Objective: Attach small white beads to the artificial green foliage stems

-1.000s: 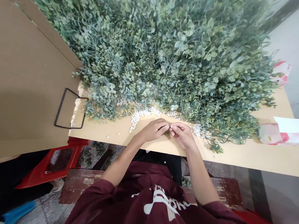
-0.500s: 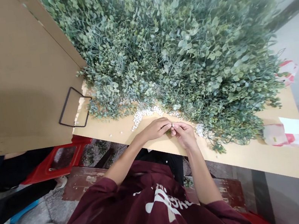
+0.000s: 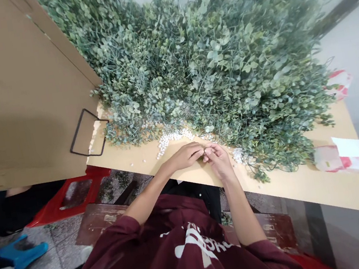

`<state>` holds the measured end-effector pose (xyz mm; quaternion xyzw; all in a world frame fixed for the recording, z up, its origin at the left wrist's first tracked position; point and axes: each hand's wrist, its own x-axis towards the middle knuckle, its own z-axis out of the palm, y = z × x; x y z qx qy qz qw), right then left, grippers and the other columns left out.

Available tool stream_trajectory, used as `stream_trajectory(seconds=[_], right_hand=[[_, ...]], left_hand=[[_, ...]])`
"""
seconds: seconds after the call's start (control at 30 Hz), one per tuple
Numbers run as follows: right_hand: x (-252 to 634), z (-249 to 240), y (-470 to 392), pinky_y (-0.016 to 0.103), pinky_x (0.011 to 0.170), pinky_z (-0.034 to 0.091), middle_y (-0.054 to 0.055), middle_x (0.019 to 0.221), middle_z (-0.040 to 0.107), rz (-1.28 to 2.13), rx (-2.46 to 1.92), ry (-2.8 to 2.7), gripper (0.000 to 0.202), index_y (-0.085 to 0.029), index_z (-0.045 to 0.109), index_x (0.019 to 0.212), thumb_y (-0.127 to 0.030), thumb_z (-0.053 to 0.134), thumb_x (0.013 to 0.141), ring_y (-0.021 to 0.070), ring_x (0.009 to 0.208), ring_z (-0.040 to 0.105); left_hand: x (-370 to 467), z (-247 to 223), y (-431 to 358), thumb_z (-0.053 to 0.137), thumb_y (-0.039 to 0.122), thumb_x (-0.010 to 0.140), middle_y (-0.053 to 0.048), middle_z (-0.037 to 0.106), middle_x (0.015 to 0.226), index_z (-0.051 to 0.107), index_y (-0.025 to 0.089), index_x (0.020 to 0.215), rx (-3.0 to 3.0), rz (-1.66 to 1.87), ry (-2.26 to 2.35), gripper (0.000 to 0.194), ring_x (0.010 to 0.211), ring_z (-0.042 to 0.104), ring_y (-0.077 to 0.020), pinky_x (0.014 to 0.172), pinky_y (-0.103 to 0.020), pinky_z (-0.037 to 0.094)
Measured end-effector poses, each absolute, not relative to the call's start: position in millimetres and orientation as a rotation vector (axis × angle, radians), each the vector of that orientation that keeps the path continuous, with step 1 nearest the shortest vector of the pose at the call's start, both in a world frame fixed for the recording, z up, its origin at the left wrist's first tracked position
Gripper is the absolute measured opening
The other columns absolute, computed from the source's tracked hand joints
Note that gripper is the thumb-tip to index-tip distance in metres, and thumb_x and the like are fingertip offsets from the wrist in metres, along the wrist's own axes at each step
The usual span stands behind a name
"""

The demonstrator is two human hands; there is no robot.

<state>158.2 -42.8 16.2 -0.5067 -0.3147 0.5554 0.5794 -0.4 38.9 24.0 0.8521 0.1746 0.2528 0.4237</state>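
Note:
My left hand is closed, its thumb and forefinger pinched at the tips. Right beside it, my right hand is closed too, and the fingertips of both meet over the table. Whatever they pinch is too small to make out; a bit of green shows just below the fingers. Small white bead-like pieces lie loose in front of my left hand, and a smaller white cluster lies right of my right hand. A large heap of artificial green leafy stems rises behind both hands.
A wooden table bears the heap. At left stands a big cardboard box with a black wire frame against it. Red-and-white plastic packaging lies at right. Below left are a red stool and another person's dark clothing.
My hands stay together, with small finger movements; the white speck at the fingertips is less visible. The other person's leg and shoe at lower left have shifted, showing more of a blue object.

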Motion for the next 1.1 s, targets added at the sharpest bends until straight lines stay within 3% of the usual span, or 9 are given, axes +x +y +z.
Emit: stream_trajectory(seconds=[0.13,0.7,0.9,1.1], right_hand=[[156,16,-44,0.025,0.06,0.046,-0.004,0.062,0.056,1.229,-1.191,-0.773,0.019,-0.02,0.061,0.08,-0.035,0.073,0.077,0.0104,0.057,0.053],[147,16,-52,0.027,0.063,0.047,0.0,0.07,0.062,0.937,-1.393,-0.945,0.02,-0.019,0.064,0.087,-0.037,0.069,0.08,0.0129,0.062,0.057],[149,13,-53,0.027,0.06,0.045,-0.001,0.067,0.057,0.92,-1.371,-0.906,0.02,-0.02,0.061,0.083,-0.039,0.066,0.081,0.0132,0.059,0.053],[196,22,-81,0.026,0.053,0.037,-0.003,0.065,0.048,1.093,-1.274,-0.895,0.017,-0.022,0.057,0.078,-0.037,0.066,0.08,0.0114,0.053,0.045]], left_hand=[[-1,27,38,0.031,0.037,0.1,-0.008,0.061,0.084,0.064,0.015,0.083,2.125,0.639,0.433,0.043,0.081,0.054,-0.0168,0.08,-0.027,0.041],[-1,27,39,0.035,0.043,0.098,-0.007,0.059,0.079,0.061,0.013,0.081,2.027,0.685,0.437,0.043,0.076,0.053,-0.0168,0.075,-0.027,0.041],[-7,32,39,0.046,0.051,0.093,-0.012,0.066,0.102,0.066,0.015,0.106,1.765,0.711,0.362,0.043,0.094,0.06,-0.0217,0.084,-0.031,0.045],[-10,28,36,0.045,0.053,0.092,-0.013,0.059,0.125,0.048,0.023,0.136,1.456,0.754,0.32,0.053,0.104,0.064,-0.0247,0.089,-0.035,0.049]])
